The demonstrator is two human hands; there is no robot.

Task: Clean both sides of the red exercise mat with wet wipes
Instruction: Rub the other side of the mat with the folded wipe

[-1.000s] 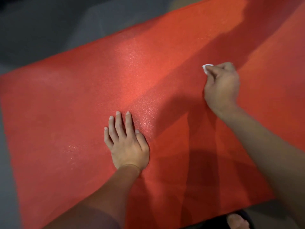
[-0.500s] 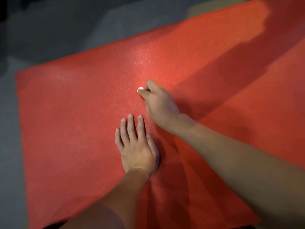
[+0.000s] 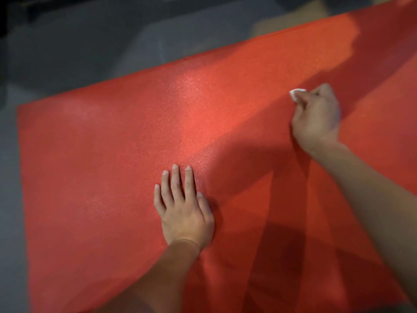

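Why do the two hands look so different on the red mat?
The left hand lies flat with straight fingers, while the right hand is curled up. The left hand holds nothing; the right hand grips a white wet wipe. The left hand sits near the middle of the red mat, and the right hand is farther away, toward the right side. Both hands are bare and over the mat.

left hand [image 3: 184, 208] flat, fingers straight, pressing the red mat [image 3: 101, 166]; right hand [image 3: 316, 116] curled, pinching a white wipe [image 3: 296, 94] further up it.
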